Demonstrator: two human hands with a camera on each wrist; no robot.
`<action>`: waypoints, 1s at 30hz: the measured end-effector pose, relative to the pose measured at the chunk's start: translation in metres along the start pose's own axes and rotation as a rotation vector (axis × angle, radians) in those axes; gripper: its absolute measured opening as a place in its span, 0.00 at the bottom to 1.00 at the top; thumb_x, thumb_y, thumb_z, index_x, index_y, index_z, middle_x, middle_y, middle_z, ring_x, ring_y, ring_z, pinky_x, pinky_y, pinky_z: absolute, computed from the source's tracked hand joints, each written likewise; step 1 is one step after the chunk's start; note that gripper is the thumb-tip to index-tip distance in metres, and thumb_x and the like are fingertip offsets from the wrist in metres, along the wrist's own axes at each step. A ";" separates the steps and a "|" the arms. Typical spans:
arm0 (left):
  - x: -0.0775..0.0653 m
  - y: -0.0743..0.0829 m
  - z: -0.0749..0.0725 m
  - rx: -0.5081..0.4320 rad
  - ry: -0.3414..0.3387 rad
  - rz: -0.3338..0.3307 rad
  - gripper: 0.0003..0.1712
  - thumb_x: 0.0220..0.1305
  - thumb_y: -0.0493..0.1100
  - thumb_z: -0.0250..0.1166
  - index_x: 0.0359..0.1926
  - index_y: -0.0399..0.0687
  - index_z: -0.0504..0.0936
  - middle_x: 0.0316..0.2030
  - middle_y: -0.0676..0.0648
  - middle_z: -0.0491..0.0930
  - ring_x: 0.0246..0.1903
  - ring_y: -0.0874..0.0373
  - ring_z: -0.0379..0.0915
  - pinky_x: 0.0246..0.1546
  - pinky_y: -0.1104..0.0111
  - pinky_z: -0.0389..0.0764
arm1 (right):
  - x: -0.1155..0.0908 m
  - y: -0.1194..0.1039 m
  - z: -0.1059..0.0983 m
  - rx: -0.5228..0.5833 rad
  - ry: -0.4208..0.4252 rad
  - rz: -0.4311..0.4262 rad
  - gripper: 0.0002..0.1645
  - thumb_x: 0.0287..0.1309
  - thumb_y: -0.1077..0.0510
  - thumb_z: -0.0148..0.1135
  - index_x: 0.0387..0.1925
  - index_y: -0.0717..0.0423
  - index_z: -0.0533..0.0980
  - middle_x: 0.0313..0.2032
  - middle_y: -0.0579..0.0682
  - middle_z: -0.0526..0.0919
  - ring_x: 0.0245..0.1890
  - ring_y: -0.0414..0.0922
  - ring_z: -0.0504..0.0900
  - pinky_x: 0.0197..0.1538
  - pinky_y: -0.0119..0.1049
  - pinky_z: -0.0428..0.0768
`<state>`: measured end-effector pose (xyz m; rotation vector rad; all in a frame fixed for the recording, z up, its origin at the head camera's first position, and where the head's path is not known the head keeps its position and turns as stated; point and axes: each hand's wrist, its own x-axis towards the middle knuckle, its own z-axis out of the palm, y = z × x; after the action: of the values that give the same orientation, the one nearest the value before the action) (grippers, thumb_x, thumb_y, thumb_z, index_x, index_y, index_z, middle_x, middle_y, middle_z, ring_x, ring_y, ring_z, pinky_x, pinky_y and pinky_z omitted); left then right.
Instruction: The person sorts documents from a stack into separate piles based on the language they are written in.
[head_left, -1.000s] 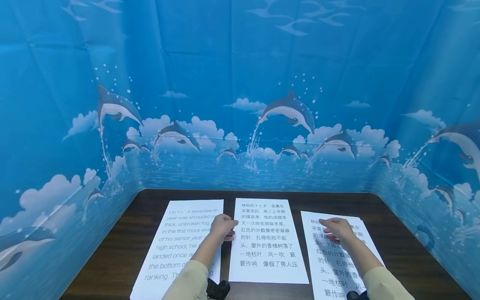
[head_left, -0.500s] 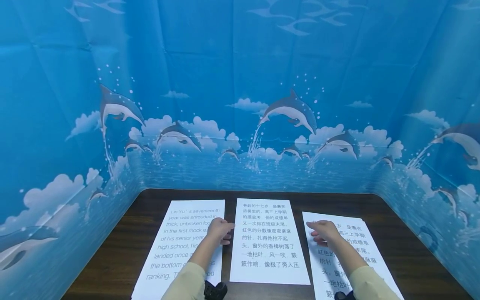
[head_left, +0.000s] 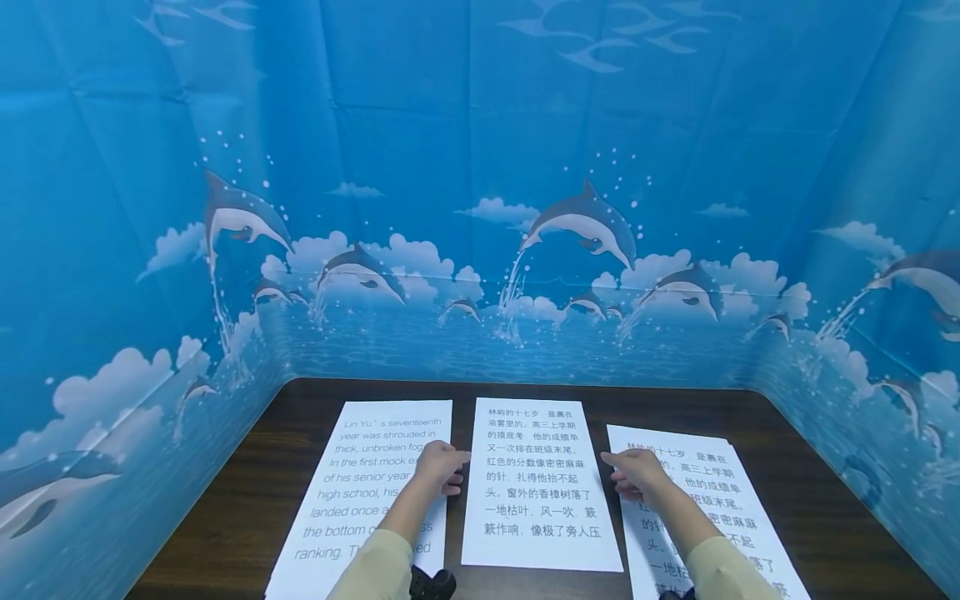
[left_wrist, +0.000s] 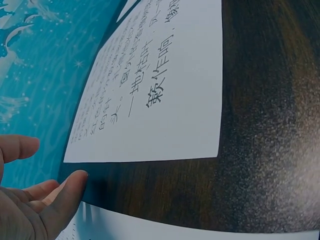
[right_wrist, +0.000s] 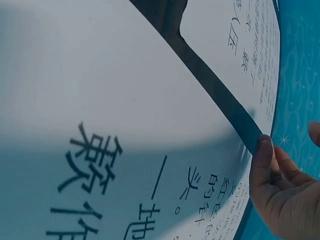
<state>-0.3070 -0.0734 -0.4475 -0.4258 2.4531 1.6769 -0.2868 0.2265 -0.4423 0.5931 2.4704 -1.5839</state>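
Observation:
Three white printed sheets lie in a row on a dark wooden table. My left hand (head_left: 441,468) hovers over the right edge of the English sheet (head_left: 360,483), its fingertips by the left edge of the middle Chinese sheet (head_left: 536,487). In the left wrist view, the thumb (left_wrist: 70,192) and index finger stand apart with nothing between them. Over the upper left part of the right Chinese sheet (head_left: 738,533) is my right hand (head_left: 637,475), its index fingertip reaching the strip of table beside the middle sheet. The right wrist view shows its thumb (right_wrist: 262,155) apart from the forefinger.
The dark wooden table (head_left: 247,467) shows around the sheets and in the narrow gaps between them. A blue curtain (head_left: 420,142) printed with dolphins and clouds encloses the back and both sides. Black wrist cameras (head_left: 431,583) sit at the cuffs.
My right hand has moved left across the right sheet, to its left edge near the middle sheet. The left hand has barely moved. All three sheets lie as before.

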 end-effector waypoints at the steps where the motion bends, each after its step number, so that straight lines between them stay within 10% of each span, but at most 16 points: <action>1: 0.000 0.000 0.000 -0.002 -0.001 -0.003 0.20 0.51 0.41 0.59 0.42 0.31 0.67 0.29 0.40 0.70 0.26 0.51 0.72 0.21 0.68 0.76 | 0.000 0.001 0.001 0.000 -0.001 -0.001 0.33 0.48 0.49 0.58 0.47 0.73 0.64 0.30 0.61 0.74 0.25 0.48 0.75 0.27 0.35 0.75; 12: -0.004 -0.002 0.001 -0.032 -0.007 0.015 0.19 0.51 0.40 0.59 0.40 0.31 0.67 0.28 0.40 0.70 0.26 0.51 0.72 0.20 0.68 0.76 | 0.005 0.005 0.011 -0.014 0.033 0.057 0.33 0.48 0.49 0.58 0.47 0.72 0.65 0.29 0.59 0.74 0.25 0.47 0.75 0.23 0.32 0.73; 22: -0.006 -0.001 0.005 -0.038 -0.018 0.014 0.20 0.50 0.40 0.59 0.41 0.31 0.67 0.29 0.40 0.71 0.26 0.51 0.72 0.21 0.66 0.76 | 0.059 0.045 0.026 0.009 0.044 0.070 0.34 0.47 0.45 0.58 0.47 0.68 0.66 0.31 0.59 0.75 0.26 0.48 0.76 0.27 0.38 0.77; 30: -0.005 -0.002 0.007 -0.036 -0.020 0.002 0.20 0.51 0.41 0.59 0.41 0.31 0.67 0.28 0.41 0.73 0.25 0.51 0.73 0.21 0.66 0.76 | 0.039 0.029 0.023 0.058 0.033 0.110 0.32 0.50 0.48 0.57 0.48 0.70 0.65 0.31 0.60 0.75 0.27 0.49 0.77 0.28 0.37 0.77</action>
<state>-0.3018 -0.0664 -0.4507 -0.4093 2.4132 1.7202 -0.3126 0.2260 -0.4898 0.7563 2.3773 -1.6206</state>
